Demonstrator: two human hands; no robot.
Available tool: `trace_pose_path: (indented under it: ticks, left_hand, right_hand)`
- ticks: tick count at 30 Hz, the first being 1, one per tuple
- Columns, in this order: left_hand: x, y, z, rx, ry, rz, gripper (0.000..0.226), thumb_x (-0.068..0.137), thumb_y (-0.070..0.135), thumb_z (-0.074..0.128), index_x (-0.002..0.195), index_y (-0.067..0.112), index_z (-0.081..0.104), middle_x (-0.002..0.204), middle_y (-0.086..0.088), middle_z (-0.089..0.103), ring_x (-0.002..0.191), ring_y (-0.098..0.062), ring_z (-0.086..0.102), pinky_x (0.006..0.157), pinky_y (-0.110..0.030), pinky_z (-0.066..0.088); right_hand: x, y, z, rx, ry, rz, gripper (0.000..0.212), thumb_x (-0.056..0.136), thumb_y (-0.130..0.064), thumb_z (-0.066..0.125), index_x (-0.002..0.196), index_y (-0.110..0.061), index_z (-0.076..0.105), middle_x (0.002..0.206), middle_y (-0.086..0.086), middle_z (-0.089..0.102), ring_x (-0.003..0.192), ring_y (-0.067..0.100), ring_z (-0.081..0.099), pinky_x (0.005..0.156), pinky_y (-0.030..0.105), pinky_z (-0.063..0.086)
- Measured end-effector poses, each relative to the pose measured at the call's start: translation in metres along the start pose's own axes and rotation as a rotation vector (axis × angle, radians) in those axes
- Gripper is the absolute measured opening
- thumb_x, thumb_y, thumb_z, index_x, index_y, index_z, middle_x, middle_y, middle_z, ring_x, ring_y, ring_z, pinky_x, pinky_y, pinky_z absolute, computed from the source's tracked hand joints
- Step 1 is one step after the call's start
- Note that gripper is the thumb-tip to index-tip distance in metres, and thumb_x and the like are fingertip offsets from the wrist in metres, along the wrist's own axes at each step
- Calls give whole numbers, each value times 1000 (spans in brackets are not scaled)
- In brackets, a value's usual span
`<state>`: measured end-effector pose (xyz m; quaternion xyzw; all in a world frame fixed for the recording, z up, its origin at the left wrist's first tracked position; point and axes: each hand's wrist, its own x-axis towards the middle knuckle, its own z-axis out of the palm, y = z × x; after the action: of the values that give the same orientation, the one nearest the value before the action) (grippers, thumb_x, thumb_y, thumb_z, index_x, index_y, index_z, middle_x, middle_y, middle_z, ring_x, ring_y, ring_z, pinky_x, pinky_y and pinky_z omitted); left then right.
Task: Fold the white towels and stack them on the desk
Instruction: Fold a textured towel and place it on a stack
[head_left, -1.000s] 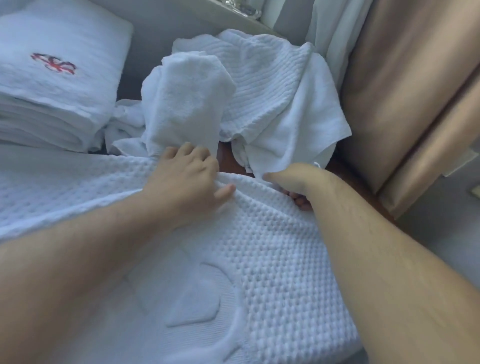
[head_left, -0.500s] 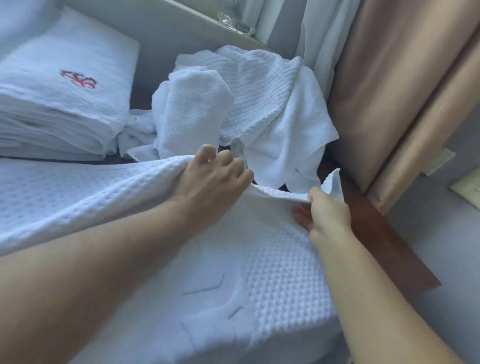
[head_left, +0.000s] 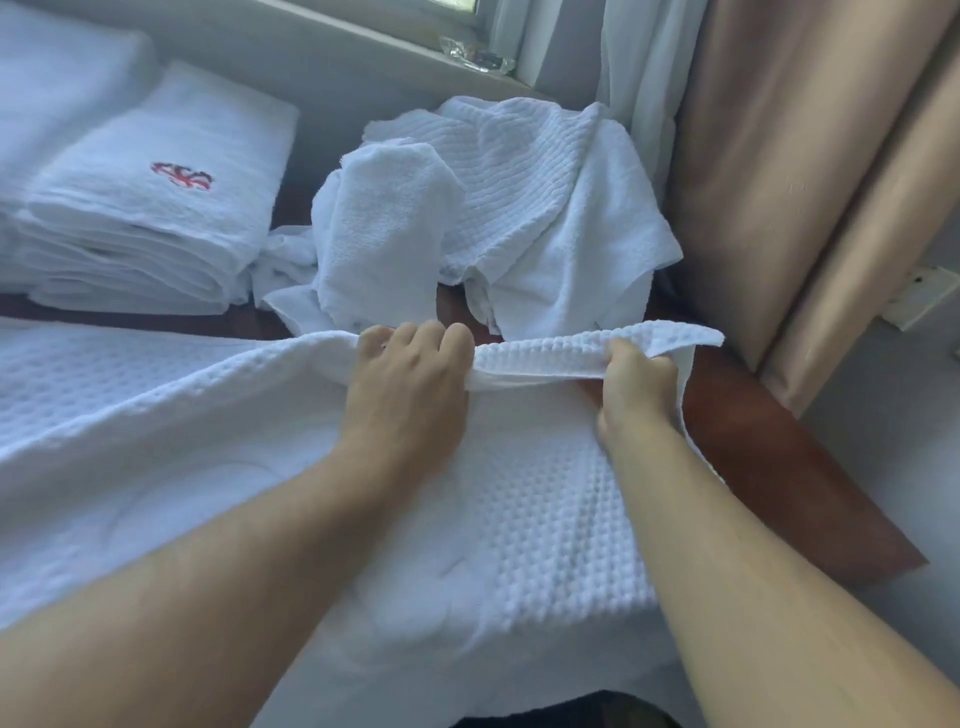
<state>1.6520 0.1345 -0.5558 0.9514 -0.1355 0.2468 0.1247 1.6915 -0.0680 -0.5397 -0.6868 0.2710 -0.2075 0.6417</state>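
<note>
A large white waffle-weave towel (head_left: 519, 519) lies spread over the front of the brown desk (head_left: 769, 457). My left hand (head_left: 410, 384) grips its far edge near the middle, fingers curled over the hem. My right hand (head_left: 636, 389) pinches the same edge at the far right corner and holds it lifted off the desk. A stack of folded white towels (head_left: 156, 218) with a red emblem sits at the back left. A heap of unfolded white towels (head_left: 483, 208) lies behind my hands.
Beige curtains (head_left: 779, 182) hang close along the desk's right side, with a white sheer curtain and a window sill (head_left: 363, 57) behind the heap. The desk's right edge drops off to a grey floor (head_left: 893, 493).
Both hands have taken hold of the waffle towel's far edge and raised it. The right hand came out from under the corner and moved right, pulling the edge taut between the hands.
</note>
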Motion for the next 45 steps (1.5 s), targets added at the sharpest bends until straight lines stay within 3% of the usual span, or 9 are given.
trace_pose_path:
  ticks: [3,7,13,16,21,26,33,42,45]
  left_hand:
    - [-5,3,-5,-159,106,192,24,76,11,61,100,10,66,83,-7,65,73,-33,64,68,-40,48]
    - [-11,6,-15,-202,42,401,37,73,23,41,84,17,76,62,-2,55,51,-33,51,51,-28,33]
    - [-9,5,-16,-187,-31,506,32,74,25,40,74,21,72,60,3,45,53,-23,31,57,-26,22]
    - [-13,8,-10,20,-148,301,33,89,33,39,108,34,67,83,7,58,79,-19,55,81,-35,34]
    - [-39,11,-6,-104,-135,22,33,96,31,48,125,39,61,105,7,57,117,-21,47,111,-39,16]
    - [-43,12,-20,-224,104,206,21,85,23,60,98,26,76,79,5,58,82,-26,56,88,-40,35]
    - [-49,15,-30,-256,-18,497,21,76,22,54,81,22,74,62,5,53,60,-24,53,72,-38,43]
    - [-42,18,-30,-216,-179,437,21,78,31,52,78,26,73,64,5,58,68,-19,59,78,-38,43]
    - [-38,17,-31,-205,-183,442,24,79,32,49,78,26,72,64,6,57,67,-18,58,78,-40,43]
  right_hand:
    - [4,-11,-11,3,-26,50,23,64,-22,56,86,-19,64,90,2,69,92,29,71,82,47,60]
    - [-15,-2,-44,-387,39,-155,35,92,-41,50,69,-14,55,72,-2,62,67,14,58,56,29,39]
    - [-18,9,-50,-448,182,-241,32,95,-27,51,69,-9,55,69,0,57,63,16,52,62,30,32]
    - [-13,10,-42,-487,179,-299,36,96,-21,49,60,-19,45,64,-9,47,59,3,41,56,32,27]
    - [-6,6,-43,-524,19,-289,19,97,-22,50,83,-12,57,69,-12,51,64,7,48,57,28,33]
    - [-1,6,-66,-772,-117,-178,33,92,-33,51,110,-11,67,98,5,63,92,33,59,84,40,49]
    - [-14,20,-79,-339,237,-339,38,94,-31,54,58,-21,46,62,-12,49,56,-3,51,47,11,33]
    - [-9,24,-104,-793,97,-375,36,101,-29,40,84,-5,59,83,4,57,83,28,50,73,35,42]
    - [-8,22,-106,-685,80,-411,40,101,-30,46,69,-8,54,68,-3,55,66,15,48,57,34,30]
